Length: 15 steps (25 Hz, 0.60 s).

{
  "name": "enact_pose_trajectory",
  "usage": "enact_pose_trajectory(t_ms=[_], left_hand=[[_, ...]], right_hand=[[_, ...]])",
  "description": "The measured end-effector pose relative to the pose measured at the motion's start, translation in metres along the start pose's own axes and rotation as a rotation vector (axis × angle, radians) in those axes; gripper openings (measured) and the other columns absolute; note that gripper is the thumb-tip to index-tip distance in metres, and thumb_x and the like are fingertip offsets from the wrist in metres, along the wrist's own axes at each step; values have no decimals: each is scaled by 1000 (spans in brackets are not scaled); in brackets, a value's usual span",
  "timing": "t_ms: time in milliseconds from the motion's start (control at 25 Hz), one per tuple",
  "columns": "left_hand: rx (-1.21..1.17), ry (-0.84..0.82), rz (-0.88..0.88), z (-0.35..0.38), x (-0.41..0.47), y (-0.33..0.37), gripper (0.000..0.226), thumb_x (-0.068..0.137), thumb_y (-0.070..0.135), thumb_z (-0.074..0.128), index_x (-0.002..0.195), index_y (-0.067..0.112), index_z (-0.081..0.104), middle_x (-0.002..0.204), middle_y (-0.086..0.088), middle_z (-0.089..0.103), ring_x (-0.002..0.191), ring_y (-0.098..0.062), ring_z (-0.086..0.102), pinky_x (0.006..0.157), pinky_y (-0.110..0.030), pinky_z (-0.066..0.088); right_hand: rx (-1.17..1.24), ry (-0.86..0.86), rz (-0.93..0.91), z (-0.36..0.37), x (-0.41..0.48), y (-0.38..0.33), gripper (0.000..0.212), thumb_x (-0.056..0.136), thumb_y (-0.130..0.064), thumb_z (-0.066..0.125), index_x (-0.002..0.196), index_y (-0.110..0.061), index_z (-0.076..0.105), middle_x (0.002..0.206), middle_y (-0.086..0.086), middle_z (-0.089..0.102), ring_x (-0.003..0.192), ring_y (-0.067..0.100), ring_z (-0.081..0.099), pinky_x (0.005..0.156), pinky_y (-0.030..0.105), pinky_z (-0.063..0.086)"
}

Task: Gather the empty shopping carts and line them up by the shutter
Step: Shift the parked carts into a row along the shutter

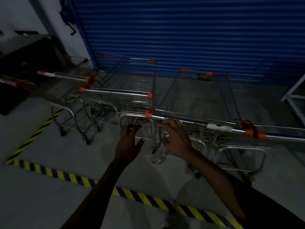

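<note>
The nearest cart (194, 96) stands nose-first against the blue shutter (181, 30), its far rim close to the shutter's base. Its chrome handle bar (189, 121) runs across the near middle of the view, with orange end caps (148, 114) and a white tag (219, 127) toward the right. Just left of it a second cart (128, 103) is parked the same way, with its handle a little farther off. Further carts (69, 80) stand in a row leftward toward the wall corner. All the baskets that show look empty.

Both hands reach in below the nearest handle. The left hand (130, 142) is spread, fingers straight and apart and holding nothing. Its tips are at the chrome frame under the handle's left end, though blur hides whether they touch. The right hand (176, 138) has bent fingers and thumb near a pale crumpled thing (157, 154) that hangs from the cart's back. Whether it actually pinches that thing cannot be told in the dim, smeared picture.

The carts stand on a grey floor (49, 187), and yellow-and-black hazard tape (132, 194) crosses it nearer than the carts. A white frame (293, 93) shows at the right edge, and a dark bulky shape (24, 52) sits far left.
</note>
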State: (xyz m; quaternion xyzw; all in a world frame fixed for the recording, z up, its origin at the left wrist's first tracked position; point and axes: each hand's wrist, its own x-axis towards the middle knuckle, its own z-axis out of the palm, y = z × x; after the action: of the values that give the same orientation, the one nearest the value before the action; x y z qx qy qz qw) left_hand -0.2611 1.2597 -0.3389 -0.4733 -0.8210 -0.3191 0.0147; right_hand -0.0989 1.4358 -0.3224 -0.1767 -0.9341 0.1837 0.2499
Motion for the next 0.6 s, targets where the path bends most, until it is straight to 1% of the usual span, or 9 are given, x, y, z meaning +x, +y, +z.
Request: enact_pose_trajectory(t_ms=[80, 200, 320, 400, 480, 560, 600], left_hand=[[8, -5, -31, -23, 5, -33, 56, 92, 33, 73, 142, 25, 50, 145, -4, 39, 115, -27, 58, 70, -31, 48], [-8, -3, -7, -44, 23, -69, 61, 90, 32, 76, 143, 22, 49, 145, -5, 37, 120, -28, 54, 70, -33, 50], [-34, 3, -17, -52, 55, -94, 64, 87, 26, 76, 143, 20, 49, 148, -6, 35, 124, -28, 52, 75, -38, 56], [-53, 6, -25, -51, 77, -106, 63, 86, 25, 75, 143, 19, 49, 149, -6, 33, 126, -28, 51, 80, -36, 53], [-39, -3, -8, -49, 98, -124, 63, 87, 26, 75, 143, 19, 48, 151, -8, 34, 124, -30, 53, 82, -37, 53], [-14, -16, 33, -50, 116, -147, 64, 87, 28, 75, 144, 20, 48, 152, -8, 34, 120, -29, 56, 81, -39, 56], [-1, -9, 51, -52, 125, -159, 65, 87, 28, 75, 145, 20, 48, 151, -8, 34, 118, -29, 57, 80, -39, 57]], right_hand=[[0, -11, 5, 23, 24, -29, 58, 71, -17, 62, 129, -19, 65, 124, 2, 57, 115, 31, 53, 92, 46, 51], [-18, -33, 11, 43, 55, -56, 57, 74, -29, 53, 130, -21, 64, 130, 0, 55, 121, 28, 50, 94, 48, 50], [-24, -16, 0, 57, 94, -61, 55, 75, -28, 53, 128, -20, 65, 130, 1, 55, 126, 29, 48, 99, 45, 48], [-40, 27, -14, 67, 122, -58, 55, 76, -30, 50, 127, -18, 66, 129, 3, 57, 122, 31, 51, 97, 45, 49], [-56, 65, -13, 81, 154, -53, 55, 76, -30, 50, 126, -15, 66, 128, 6, 58, 122, 33, 51, 98, 46, 50], [-84, 75, 17, 97, 185, -48, 56, 75, -29, 59, 129, -13, 66, 131, 8, 58, 130, 36, 45, 109, 49, 44], [-117, 54, 17, 104, 198, -45, 60, 73, -28, 64, 132, -13, 64, 133, 9, 57, 133, 36, 42, 115, 55, 37]])
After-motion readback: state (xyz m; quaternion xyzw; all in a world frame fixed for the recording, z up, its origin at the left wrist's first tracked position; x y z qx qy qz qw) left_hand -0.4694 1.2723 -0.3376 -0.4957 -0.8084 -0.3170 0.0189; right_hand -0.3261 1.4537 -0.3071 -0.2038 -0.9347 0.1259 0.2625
